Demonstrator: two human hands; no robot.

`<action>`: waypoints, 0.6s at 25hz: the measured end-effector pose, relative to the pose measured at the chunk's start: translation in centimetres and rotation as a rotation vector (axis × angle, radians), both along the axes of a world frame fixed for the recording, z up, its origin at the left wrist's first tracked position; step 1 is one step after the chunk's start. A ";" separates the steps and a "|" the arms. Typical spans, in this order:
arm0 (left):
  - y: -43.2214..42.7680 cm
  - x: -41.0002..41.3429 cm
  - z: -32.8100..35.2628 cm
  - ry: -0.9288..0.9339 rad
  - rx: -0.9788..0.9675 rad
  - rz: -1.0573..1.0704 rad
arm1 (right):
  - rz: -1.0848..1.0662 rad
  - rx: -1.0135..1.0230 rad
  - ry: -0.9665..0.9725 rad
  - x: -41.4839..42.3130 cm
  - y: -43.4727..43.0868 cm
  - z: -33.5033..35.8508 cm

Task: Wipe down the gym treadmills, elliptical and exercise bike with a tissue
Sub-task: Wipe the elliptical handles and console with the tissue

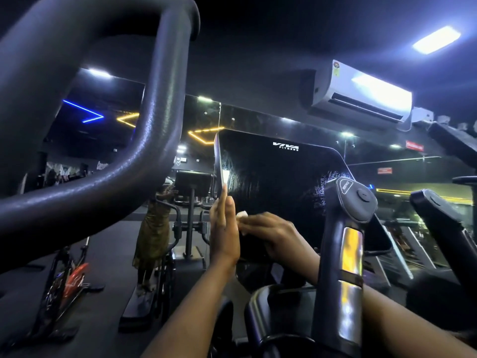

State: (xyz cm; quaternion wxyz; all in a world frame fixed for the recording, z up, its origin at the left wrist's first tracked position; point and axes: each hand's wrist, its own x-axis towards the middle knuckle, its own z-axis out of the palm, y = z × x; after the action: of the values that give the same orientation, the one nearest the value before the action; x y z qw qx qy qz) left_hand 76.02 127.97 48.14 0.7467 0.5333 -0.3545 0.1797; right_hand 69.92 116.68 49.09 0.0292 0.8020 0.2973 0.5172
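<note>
Both hands on glossy black console screen, mid-wipe — left hand flat, bracing edge; right hand fingers curled, pressing white tissue. Next — sweep up the streaks.

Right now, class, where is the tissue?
In the head view, near centre: the tissue is held by the right hand against the lower left of the black console screen, beside the left hand.
</note>
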 end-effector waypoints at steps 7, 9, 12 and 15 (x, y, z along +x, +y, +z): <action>-0.3 0.2 -0.1 0.013 -0.042 -0.036 | -0.080 0.155 -0.023 -0.8 -2.4 2.8; -0.3 0.2 -0.1 0.027 -0.051 -0.023 | -0.164 0.238 -0.017 -0.3 -2.7 3.9; -0.4 0.3 -0.2 0.021 -0.041 0.001 | -0.164 0.178 0.015 -0.8 -1.8 1.8; -0.4 0.2 -0.4 0.021 -0.006 0.005 | -0.133 0.043 0.124 -2.8 -2.9 -1.9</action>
State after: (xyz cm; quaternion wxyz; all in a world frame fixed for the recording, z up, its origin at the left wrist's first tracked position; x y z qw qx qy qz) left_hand 76.26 127.61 47.78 0.7516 0.5339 -0.3445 0.1771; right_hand 67.13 113.81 47.23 0.0278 0.8508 0.2335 0.4699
